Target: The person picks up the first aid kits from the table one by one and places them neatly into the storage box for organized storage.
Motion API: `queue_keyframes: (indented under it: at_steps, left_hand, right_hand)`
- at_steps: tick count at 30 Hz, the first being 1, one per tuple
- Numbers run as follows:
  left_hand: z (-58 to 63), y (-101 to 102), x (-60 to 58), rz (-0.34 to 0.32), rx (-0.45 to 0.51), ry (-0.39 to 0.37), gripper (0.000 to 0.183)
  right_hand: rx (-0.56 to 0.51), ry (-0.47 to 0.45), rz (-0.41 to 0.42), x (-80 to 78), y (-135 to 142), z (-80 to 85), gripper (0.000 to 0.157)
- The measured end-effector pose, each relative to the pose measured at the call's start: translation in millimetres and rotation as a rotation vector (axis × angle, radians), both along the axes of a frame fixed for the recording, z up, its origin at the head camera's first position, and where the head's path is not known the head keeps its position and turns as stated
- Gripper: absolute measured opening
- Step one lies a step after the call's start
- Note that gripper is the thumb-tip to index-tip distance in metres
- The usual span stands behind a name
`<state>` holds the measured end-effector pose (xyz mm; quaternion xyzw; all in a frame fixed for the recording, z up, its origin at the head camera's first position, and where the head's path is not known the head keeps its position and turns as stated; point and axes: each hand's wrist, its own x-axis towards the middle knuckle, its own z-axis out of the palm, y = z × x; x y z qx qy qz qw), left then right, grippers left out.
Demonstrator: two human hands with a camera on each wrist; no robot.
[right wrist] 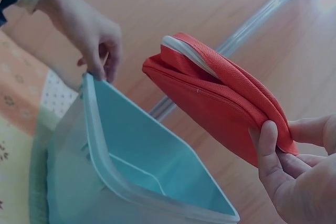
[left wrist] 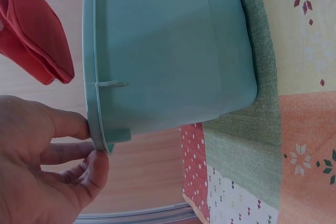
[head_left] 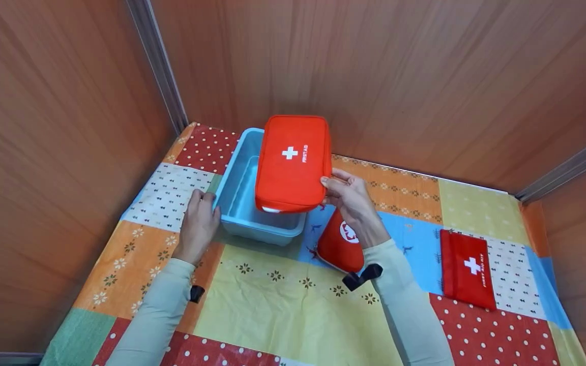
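My right hand (head_left: pixel 351 198) pinches the lower right edge of a red first aid pouch (head_left: pixel 293 162) with a white cross, holding it up over the light blue plastic bin (head_left: pixel 260 231). In the right wrist view the pouch (right wrist: pixel 210 93) appears tilted above the bin's rim, a white zipper along its edge. At the bin's near left corner, my left hand (head_left: pixel 199 221) grips the rim between thumb and fingers, as the left wrist view of the hand (left wrist: pixel 58 156) shows. Below my right wrist lies a second red pouch (head_left: pixel 336 246) with a round white emblem, partly hidden by the arm.
A flat red first aid kit pouch (head_left: pixel 468 269) lies at the right on the patchwork tablecloth (head_left: pixel 283 305). Wood-grain panels (head_left: pixel 374 76) stand behind the table and on both sides, with metal strips at the corners.
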<state>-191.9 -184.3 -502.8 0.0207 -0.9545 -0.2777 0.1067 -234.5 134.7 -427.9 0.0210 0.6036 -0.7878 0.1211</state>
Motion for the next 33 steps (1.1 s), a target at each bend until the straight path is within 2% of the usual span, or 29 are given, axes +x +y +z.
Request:
queue_keyframes:
  at_steps: [3, 10, 20, 33]
  left_hand:
    - [0.0, -0.8, 0.0, -0.002, -0.012, 0.008, 0.037]
    - [1.7, -0.3, -0.6, -0.008, 0.029, -0.044, 0.039]
    - [1.2, 0.2, -1.9, 0.010, 0.009, -0.063, 0.039]
    - [-1.8, -2.6, -1.0, -0.006, 0.048, -0.022, 0.037]
  right_hand:
    - [0.005, 0.003, -0.003, -2.5, -5.4, 0.7, 0.041]
    - [-0.025, 0.004, -0.002, -7.2, -13.1, 1.5, 0.039]
    - [-0.029, 0.017, 0.022, -11.9, -25.8, 8.0, 0.041]
    - [-0.024, 0.040, 0.034, -11.9, -32.7, 11.8, 0.040]
